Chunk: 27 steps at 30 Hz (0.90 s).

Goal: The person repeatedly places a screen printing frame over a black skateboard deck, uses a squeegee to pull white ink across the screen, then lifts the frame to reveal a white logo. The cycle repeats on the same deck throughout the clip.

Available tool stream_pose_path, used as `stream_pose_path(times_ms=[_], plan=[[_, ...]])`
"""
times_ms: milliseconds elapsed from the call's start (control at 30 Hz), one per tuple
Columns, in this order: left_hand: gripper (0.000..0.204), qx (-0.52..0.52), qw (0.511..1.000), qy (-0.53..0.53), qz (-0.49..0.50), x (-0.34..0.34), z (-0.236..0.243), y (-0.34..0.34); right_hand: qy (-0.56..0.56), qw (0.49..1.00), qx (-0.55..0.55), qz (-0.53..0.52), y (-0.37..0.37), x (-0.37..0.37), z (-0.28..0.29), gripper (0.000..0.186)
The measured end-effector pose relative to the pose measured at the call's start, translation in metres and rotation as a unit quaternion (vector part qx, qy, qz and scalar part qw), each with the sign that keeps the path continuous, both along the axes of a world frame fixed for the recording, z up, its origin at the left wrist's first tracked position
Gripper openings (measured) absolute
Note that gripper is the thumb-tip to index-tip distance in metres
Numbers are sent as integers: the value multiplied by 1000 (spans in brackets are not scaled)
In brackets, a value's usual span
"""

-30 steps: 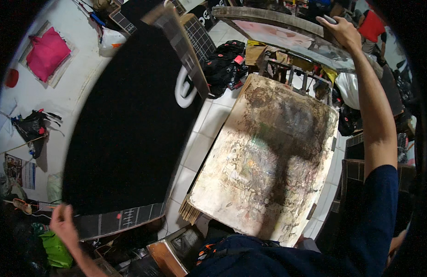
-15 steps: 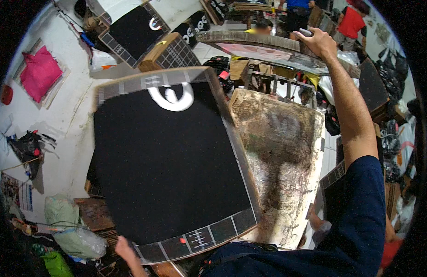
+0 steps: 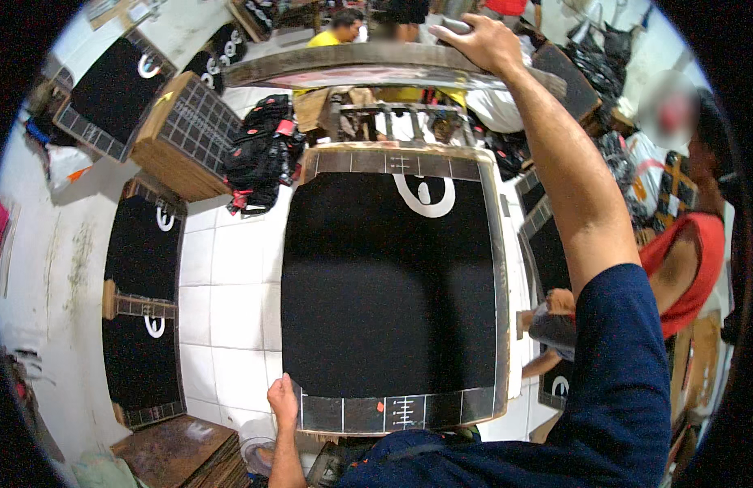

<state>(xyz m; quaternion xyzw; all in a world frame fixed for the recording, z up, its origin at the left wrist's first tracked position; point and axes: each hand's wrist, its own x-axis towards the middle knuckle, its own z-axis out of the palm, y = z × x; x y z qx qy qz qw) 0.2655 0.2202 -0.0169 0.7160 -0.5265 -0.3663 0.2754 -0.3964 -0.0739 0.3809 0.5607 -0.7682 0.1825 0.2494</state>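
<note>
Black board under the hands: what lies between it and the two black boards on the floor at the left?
Head view: between the black board and the floor boards lies only white tiled floor.

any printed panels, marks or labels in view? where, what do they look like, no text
Centre board: black rectangular panel with white round mark near far edge, grid-lined border; left hand on its near corner.
Floor boards: two at left, black with white round marks.
Far-left board: same design, leaning.
Raised frame: long, held up by right hand.
No screens visible.
</note>
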Motion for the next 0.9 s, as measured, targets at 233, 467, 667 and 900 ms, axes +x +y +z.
stream_pose_path(times_ms=[233,467,667,900], plan=[[42,29,996,-37,-70,-21,14,17,-90,995,-38,2,3,19,31,73],[60,76,980,-162,-90,-29,40,5,-114,993,-32,0,-6,24,57,77],[64,82,973,-197,-92,-34,50,2,-117,993,-32,16,-14,15,64,79],[70,113,973,-184,-78,-34,51,2,-117,992,-16,42,-23,7,68,88]])
